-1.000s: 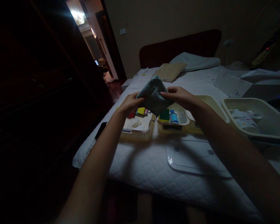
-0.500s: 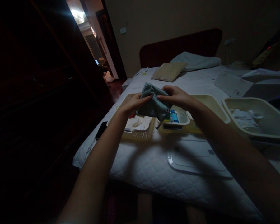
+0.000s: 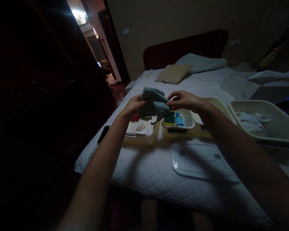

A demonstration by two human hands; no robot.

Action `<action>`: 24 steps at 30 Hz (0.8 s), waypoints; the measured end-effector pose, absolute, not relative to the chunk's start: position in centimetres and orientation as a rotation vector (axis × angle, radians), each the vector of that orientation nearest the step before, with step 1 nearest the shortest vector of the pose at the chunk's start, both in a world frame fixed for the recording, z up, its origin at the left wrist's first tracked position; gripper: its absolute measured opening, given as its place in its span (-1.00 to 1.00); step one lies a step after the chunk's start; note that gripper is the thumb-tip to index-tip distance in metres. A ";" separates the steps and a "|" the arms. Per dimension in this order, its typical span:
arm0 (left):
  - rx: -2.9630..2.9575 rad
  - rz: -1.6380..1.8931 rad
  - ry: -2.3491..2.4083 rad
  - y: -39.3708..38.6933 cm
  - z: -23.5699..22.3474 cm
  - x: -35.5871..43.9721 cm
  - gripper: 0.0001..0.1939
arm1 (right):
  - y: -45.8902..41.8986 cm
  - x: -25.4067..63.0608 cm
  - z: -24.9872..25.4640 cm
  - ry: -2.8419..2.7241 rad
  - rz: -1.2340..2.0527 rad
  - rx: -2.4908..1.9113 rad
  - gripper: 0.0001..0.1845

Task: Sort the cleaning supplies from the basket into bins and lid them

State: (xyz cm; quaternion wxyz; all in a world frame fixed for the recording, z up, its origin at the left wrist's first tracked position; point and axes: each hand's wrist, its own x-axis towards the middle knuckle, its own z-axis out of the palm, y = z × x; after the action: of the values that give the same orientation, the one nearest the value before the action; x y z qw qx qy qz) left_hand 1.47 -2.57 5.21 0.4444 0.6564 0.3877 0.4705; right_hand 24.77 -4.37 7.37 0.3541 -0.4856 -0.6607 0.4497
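Left hand (image 3: 134,107) has thumb and fingers closed on one side of a grey-green cloth (image 3: 155,101), while the right hand (image 3: 184,100) is loosely curled, its fingertips at the opposite edge; how firmly they pinch, I cannot tell. Beneath spreads the largest thing, a bed (image 3: 144,166) with a white quilted cover, and near its close edge stand the bins in a row. Widest in view is the bin at the far right (image 3: 280,119), already holding some white things too dim to name; next to it comes a cream bin (image 3: 218,106), its contents mostly hidden by the right forearm. A clear lid (image 3: 199,160) lies flat in front, off any bin. At the left sits a basket with small holes (image 3: 145,139), with white and red bits inside, and just beside it a smaller bin (image 3: 179,130). As for the cloth, it is in the air over the basket and smaller bin, creased and doubled over, one corner hanging free, so its handling looks unfinished: it is neither flat, neatly folded nor set down. By contrast, a blue bottle (image 3: 179,120) and a green-and-yellow sponge (image 3: 169,118) already stand side by side in the smaller bin, untouched by either hand
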 end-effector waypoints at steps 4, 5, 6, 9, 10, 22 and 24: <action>1.504 1.167 0.963 -3.0 5.4 1.2 -0.72 | -3.8 25.4 7.3 -1.548 1.192 -1.048 -0.70; 1.478 1.168 0.966 -3.0 5.4 1.1 -0.72 | -3.7 25.5 7.3 -1.481 1.207 -0.987 -0.69; 1.459 1.166 0.965 -3.1 5.4 1.0 -0.73 | -3.5 25.7 7.2 -1.420 1.226 -0.934 -0.68; 1.444 1.145 0.942 -3.3 5.4 0.7 -0.71 | -3.3 25.8 7.1 -1.327 1.278 -0.858 -0.70; 1.451 1.134 0.935 -3.4 5.5 0.7 -0.70 | -3.4 25.8 7.0 -1.339 1.289 -0.849 -0.71; 1.511 1.074 0.884 -3.9 5.9 1.4 -0.65 | -3.8 24.7 6.7 -1.782 0.905 -0.961 -0.83; 1.512 1.096 0.871 -4.0 6.0 1.5 -0.65 | -3.9 24.7 6.8 -1.838 0.793 -0.896 -0.83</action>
State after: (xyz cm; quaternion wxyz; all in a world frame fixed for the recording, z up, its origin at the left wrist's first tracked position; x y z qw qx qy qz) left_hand 1.48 -4.01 6.04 0.5143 0.6292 0.3626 0.4562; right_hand 24.67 -3.94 6.82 0.4568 -0.3635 -0.7455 0.3217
